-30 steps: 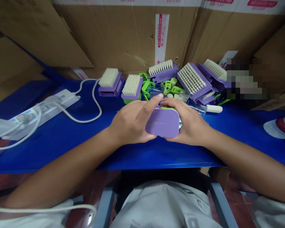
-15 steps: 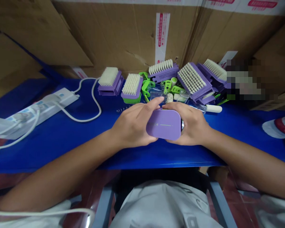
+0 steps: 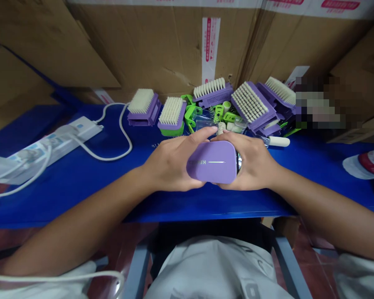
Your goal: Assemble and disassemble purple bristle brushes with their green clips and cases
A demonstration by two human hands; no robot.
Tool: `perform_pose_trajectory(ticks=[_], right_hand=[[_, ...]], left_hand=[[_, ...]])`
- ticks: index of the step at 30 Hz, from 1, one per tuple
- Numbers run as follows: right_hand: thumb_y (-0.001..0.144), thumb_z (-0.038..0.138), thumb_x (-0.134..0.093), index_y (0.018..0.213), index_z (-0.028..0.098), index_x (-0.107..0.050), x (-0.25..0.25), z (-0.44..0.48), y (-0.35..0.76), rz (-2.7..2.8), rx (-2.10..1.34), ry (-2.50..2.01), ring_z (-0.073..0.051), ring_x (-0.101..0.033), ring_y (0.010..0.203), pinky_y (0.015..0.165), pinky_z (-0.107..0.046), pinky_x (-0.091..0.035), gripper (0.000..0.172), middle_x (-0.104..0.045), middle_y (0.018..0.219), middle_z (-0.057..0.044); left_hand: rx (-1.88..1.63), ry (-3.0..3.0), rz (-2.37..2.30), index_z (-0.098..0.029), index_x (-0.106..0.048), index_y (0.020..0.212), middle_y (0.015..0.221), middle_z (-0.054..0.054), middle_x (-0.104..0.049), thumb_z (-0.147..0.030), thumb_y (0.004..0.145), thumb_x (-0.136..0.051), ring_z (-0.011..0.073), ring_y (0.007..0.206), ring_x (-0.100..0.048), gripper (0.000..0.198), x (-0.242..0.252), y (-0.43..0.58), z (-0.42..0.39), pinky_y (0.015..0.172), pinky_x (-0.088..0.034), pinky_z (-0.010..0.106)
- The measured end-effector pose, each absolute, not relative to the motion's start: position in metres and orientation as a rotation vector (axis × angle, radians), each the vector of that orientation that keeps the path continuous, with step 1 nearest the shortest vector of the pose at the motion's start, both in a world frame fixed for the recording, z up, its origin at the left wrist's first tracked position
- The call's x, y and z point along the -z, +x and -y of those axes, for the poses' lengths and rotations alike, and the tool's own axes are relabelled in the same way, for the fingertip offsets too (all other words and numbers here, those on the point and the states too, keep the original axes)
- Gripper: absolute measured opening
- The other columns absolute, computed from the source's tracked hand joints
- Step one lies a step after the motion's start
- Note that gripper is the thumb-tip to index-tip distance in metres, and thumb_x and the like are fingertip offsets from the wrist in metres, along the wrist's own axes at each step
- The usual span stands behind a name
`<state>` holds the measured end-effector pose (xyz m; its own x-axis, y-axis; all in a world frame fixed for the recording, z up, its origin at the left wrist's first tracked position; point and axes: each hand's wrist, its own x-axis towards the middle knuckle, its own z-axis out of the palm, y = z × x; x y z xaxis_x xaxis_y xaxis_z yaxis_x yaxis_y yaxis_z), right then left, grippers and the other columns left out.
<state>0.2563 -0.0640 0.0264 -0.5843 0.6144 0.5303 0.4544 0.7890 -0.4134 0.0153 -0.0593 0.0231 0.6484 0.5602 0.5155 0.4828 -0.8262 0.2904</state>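
Note:
A rounded purple case [image 3: 215, 162] with small pale lettering is held between both hands, above the front part of the blue table. My left hand [image 3: 176, 164] is closed round its left end, thumb along the top edge. Round the right end wraps my right hand [image 3: 252, 164], where a shiny strip shows beside the purple face. The case's underside is hidden. Just beyond the hands lie green clips [image 3: 191, 114], clear plastic pieces and a purple brush with cream bristles [image 3: 172, 114].
More purple brushes [image 3: 252, 106] lean along cardboard boxes [image 3: 162, 50] at the back. A white power strip [image 3: 54, 145] with looping cables is at the left. A red-and-white bottle [image 3: 366, 164] lies at the right edge of the blue table [image 3: 187, 207].
The purple case has shifted slightly left and its lettering shows more clearly. Both hands still hold it, almost in the same place.

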Motion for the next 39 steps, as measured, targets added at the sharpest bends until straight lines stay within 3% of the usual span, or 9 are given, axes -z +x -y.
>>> perform_pose_trajectory(ticks=[4,8,12,17,20,31,36,39], right_hand=[[0.065,0.044,-0.086,0.112,0.024,-0.063,-0.034,0.067,0.256,2.289,-0.376,-0.797,-0.027,-0.074,0.092,0.085,-0.037,-0.058,0.056,-0.075,0.102,-0.004],[0.058,0.044,-0.091,0.113,0.022,-0.063,-0.033,0.067,0.252,2.206,-0.566,-0.937,-0.025,-0.073,0.085,0.075,-0.034,-0.056,0.065,-0.075,0.100,-0.003],[0.057,0.050,-0.095,0.125,0.022,-0.060,-0.027,0.062,0.252,2.075,-0.778,-0.991,-0.028,-0.071,0.099,0.087,-0.039,-0.056,0.081,-0.073,0.113,-0.005],[0.073,0.058,-0.087,0.124,0.023,-0.060,-0.026,0.059,0.252,1.830,-1.229,-0.859,-0.026,-0.069,0.108,0.093,-0.039,-0.057,0.067,-0.071,0.117,-0.005],[0.074,0.059,-0.087,0.126,0.025,-0.059,-0.026,0.059,0.250,1.661,-1.364,-0.858,-0.024,-0.070,0.109,0.092,-0.038,-0.059,0.067,-0.071,0.117,-0.005],[0.071,0.038,-0.094,0.127,0.022,-0.066,-0.021,0.054,0.251,1.503,-1.549,-0.859,-0.025,-0.071,0.114,0.096,-0.040,-0.060,0.064,-0.075,0.120,-0.007],[0.077,0.049,-0.089,0.126,0.020,-0.066,-0.026,0.052,0.257,1.646,-1.505,-0.913,-0.028,-0.071,0.114,0.098,-0.044,-0.060,0.061,-0.075,0.121,-0.009],[0.080,0.062,-0.081,0.133,0.024,-0.063,-0.032,0.049,0.266,1.746,-1.274,-0.886,-0.034,-0.062,0.133,0.113,-0.053,-0.051,0.068,-0.066,0.140,-0.011]], left_hand=[[-1.009,2.752,-0.602,-0.028,-0.041,0.153,0.150,0.008,-0.064,-0.026,0.073,-0.077,0.0288,0.126,-0.071,0.088,-0.026,0.012,0.055,0.109,-0.057,0.039],[-0.966,2.681,-0.704,-0.027,-0.044,0.151,0.148,0.009,-0.064,-0.032,0.069,-0.083,0.0300,0.120,-0.073,0.091,-0.026,0.011,0.053,0.102,-0.061,0.038],[-0.911,2.438,-0.915,-0.024,-0.055,0.137,0.129,0.007,-0.073,-0.040,0.064,-0.086,0.0289,0.107,-0.076,0.081,-0.026,0.013,0.053,0.095,-0.062,0.040],[-0.832,1.908,-0.840,-0.024,-0.057,0.124,0.114,0.007,-0.077,-0.042,0.063,-0.092,0.0284,0.102,-0.077,0.072,-0.026,0.016,0.050,0.090,-0.062,0.041],[-0.759,1.690,-0.776,-0.022,-0.056,0.119,0.103,0.006,-0.079,-0.039,0.063,-0.092,0.0285,0.092,-0.078,0.069,-0.027,0.017,0.047,0.077,-0.063,0.039],[-0.801,1.616,-0.844,-0.023,-0.058,0.112,0.092,0.003,-0.079,-0.043,0.058,-0.096,0.0251,0.079,-0.078,0.069,-0.010,0.024,0.043,0.068,-0.063,0.036],[-0.750,1.574,-0.829,-0.021,-0.059,0.110,0.089,0.003,-0.078,-0.042,0.061,-0.093,0.0244,0.081,-0.078,0.064,-0.013,0.025,0.040,0.069,-0.062,0.034],[-0.771,1.537,-0.771,-0.020,-0.061,0.114,0.096,0.004,-0.079,-0.037,0.062,-0.093,0.0235,0.087,-0.077,0.064,-0.017,0.025,0.040,0.075,-0.061,0.033]])
